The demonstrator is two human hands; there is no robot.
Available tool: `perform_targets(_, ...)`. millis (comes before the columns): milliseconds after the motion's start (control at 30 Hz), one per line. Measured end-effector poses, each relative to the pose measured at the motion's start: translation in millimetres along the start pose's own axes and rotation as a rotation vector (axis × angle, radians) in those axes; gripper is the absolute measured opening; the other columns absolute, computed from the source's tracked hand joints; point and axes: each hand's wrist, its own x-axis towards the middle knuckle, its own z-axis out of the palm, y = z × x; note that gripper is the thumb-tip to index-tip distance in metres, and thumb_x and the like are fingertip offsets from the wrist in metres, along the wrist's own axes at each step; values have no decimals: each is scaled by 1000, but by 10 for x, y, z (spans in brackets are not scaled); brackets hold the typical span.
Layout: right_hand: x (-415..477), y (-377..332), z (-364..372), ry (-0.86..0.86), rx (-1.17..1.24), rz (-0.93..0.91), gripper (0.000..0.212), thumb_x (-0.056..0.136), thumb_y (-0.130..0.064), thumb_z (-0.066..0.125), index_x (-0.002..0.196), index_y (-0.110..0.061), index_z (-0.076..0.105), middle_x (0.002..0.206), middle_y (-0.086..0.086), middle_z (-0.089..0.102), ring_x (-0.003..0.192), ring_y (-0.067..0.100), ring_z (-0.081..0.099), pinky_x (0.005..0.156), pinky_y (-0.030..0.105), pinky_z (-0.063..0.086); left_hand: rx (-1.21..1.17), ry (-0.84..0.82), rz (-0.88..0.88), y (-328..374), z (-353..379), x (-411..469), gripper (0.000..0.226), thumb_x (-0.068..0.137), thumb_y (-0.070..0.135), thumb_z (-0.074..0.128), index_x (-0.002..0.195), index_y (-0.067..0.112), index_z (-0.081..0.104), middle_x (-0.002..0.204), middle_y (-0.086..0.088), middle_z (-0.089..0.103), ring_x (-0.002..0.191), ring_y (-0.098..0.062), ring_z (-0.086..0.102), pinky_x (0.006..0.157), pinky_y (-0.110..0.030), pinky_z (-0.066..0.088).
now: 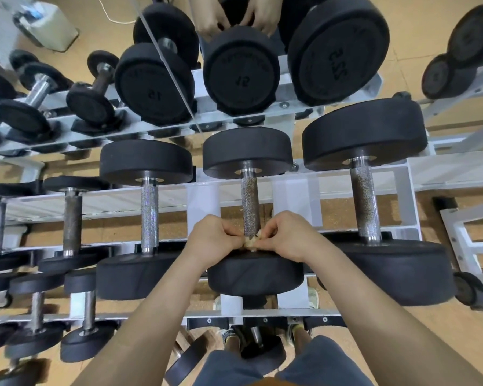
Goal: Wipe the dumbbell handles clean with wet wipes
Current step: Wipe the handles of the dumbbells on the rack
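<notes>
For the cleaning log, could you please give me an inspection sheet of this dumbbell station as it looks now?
Surface: white rack, several dumbbells lying on its top tier; lower tier in front.
Job's things: wipe, small and bunched, at the near end of the middle handle; that handle is knurled and speckled dark.
Clutter: nothing seen on the rack besides dumbbells.
Grippers: left hand and right hand both pinch the wipe against the handle.
Cables: white cord on the floor in the mirror.
Surroundings: mirror behind the rack, tan floor, white bin reflected, second rack at right.
</notes>
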Motion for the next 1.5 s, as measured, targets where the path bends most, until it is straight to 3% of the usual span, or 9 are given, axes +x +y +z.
perform_targets(233, 131, 32, 116, 278, 174, -50, 18, 77, -11, 73, 65, -19, 62, 62, -8, 58, 60, 9, 53, 60, 21, 42, 35, 83, 61, 83, -24, 67, 14, 74, 25, 83, 70, 23, 70, 71, 11, 67, 71, -6, 61, 61, -19, 43)
perform_targets(367, 288, -58, 98, 434, 357, -67, 15, 82, -11, 70, 74, -18, 60, 71, -5, 61, 65, 10, 56, 59, 19, 42, -362, 270, 55, 182, -38, 189, 19, 77, 13, 80, 66, 24, 69, 70, 5, 71, 72, -15, 68, 76, -34, 57)
perform_targets(533, 90, 58, 84, 121, 144, -29, 17, 76, -11, 76, 67, -20, 65, 66, -6, 62, 64, 12, 57, 68, 26, 50, -90, 116, 46, 72, 34, 45, 23, 71, 16, 85, 61, 24, 66, 64, 9, 67, 65, -8, 63, 63, -23, 49)
perform_targets(633, 116, 42, 73, 175, 74, -33, 23, 77, -9, 72, 64, -25, 62, 68, -7, 63, 71, 14, 61, 72, 29, 52, 31, 107, 85, 61, 41, -7, 21, 71, 17, 85, 62, 23, 67, 66, 9, 68, 67, -6, 62, 60, -19, 44)
perform_targets(967, 547, -322, 144, 704, 702, -13, 12, 89, -16, 66, 97, -15, 75, 95, -3, 73, 92, 12, 66, 89, 28, 52, -780, 551, -27, 448, 74, 473, 20, 79, 16, 79, 67, 31, 72, 73, 10, 74, 80, -11, 71, 82, -33, 57)
perform_targets(1100, 489, -327, 227, 710, 424, -175, 21, 94, -8, 53, 104, -7, 72, 100, 0, 60, 87, 11, 55, 74, 1, 35, -203, 652, 375, 495, 127, 362, 18, 84, 13, 64, 78, 24, 78, 81, 11, 74, 83, -8, 67, 74, -21, 50)
perform_targets(1267, 488, -166, 197, 521, 515, -114, 28, 93, -5, 47, 101, -16, 71, 99, 0, 69, 94, 16, 62, 85, 25, 48, 479, 578, 855, 371, 54, 626, 17, 74, 9, 66, 86, 13, 77, 94, -3, 75, 79, -23, 68, 76, -26, 51)
perform_targets(1400, 465, -229, 151, 515, 925, -39, 14, 90, -22, 65, 98, -27, 75, 91, -10, 75, 91, 9, 68, 87, 31, 54, 366, 586, 715, 363, -16, 463, 22, 79, 9, 66, 98, 13, 77, 96, -5, 75, 83, -27, 70, 73, -31, 57)
perform_targets(1500, 428, -331, 174, 689, 637, -113, 13, 86, -23, 70, 97, -23, 77, 87, -12, 74, 84, 5, 66, 80, 18, 48, -6, 490, 268, 318, -58, 396, 16, 92, 19, 62, 96, 19, 78, 93, -1, 76, 88, -20, 69, 81, -32, 53)
